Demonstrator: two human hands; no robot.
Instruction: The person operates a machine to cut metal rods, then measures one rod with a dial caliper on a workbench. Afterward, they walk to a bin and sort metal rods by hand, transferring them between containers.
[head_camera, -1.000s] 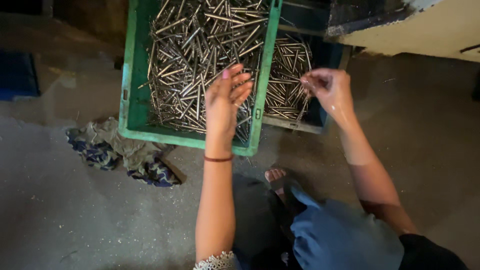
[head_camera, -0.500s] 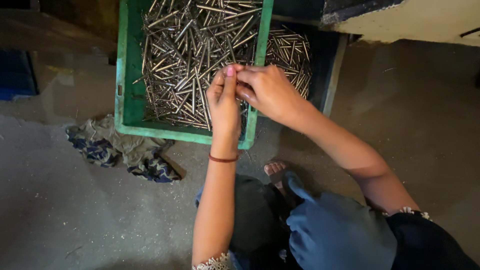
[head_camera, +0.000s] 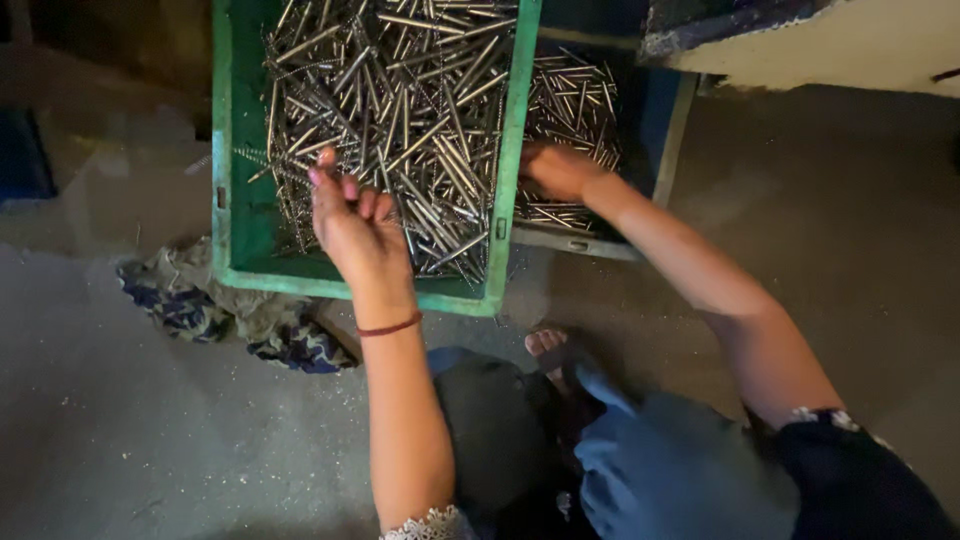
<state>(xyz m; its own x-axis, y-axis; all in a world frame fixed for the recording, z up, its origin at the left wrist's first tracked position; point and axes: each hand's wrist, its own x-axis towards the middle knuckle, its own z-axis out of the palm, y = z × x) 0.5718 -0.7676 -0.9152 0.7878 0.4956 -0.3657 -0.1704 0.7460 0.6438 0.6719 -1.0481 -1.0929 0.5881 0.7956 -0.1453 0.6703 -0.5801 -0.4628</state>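
A green plastic crate (head_camera: 228, 200) on the floor is heaped with several long metal pins (head_camera: 420, 110). My left hand (head_camera: 355, 225) hovers over its near left part with the fingers curled, pinching a thin threaded pin (head_camera: 270, 162) that points left. To the right stands a darker crate (head_camera: 668, 140) holding a smaller heap of pins (head_camera: 575, 95). My right hand (head_camera: 558, 170) rests knuckles-up on that heap, just past the green crate's right wall. Its fingertips are hidden, so I cannot tell whether it holds a pin.
A crumpled patterned cloth (head_camera: 215, 315) lies on the grey concrete floor by the green crate's near left corner. My bare foot (head_camera: 545, 345) and folded knees in dark cloth are just below the crates. A pale slab edge (head_camera: 830, 45) overhangs at top right.
My right hand left my left hand and moved right, down onto the pins in the darker crate. My left hand shifted left over the green crate and its fingers curled.
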